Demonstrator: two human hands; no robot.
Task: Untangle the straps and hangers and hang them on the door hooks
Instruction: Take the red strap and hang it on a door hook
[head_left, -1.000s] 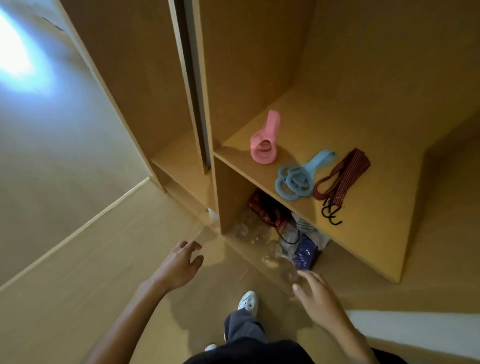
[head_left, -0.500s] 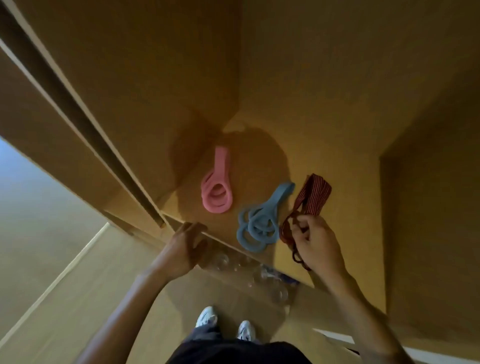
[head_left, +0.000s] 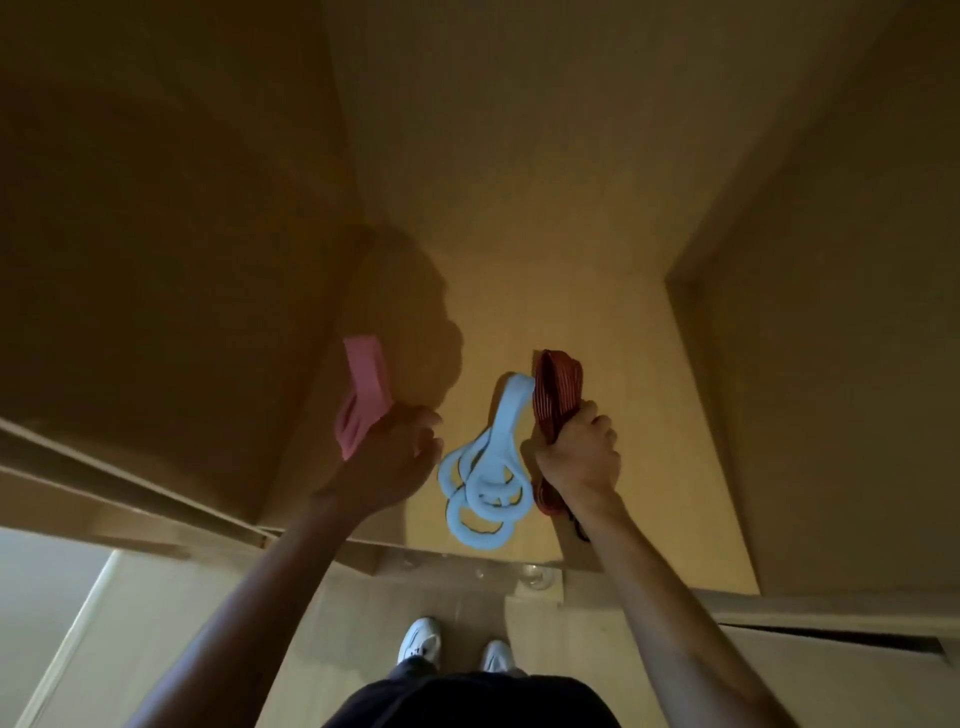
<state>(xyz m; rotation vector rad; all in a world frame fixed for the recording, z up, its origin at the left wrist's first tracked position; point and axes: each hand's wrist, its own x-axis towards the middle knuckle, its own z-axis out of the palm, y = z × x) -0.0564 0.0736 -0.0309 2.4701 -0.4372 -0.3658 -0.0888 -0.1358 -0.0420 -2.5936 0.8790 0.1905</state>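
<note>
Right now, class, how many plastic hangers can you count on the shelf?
2. The left hand grips the pink hanger; the blue hanger lies loose beside the right hand, which holds a red strap. None seem hidden.

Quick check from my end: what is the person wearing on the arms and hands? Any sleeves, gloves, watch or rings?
The left forearm and right forearm are bare down to the bottom edge of the frame, with no sleeves in view. The left hand and right hand wear no gloves. No watch, bracelet or ring shows, though the light is dim.
</note>
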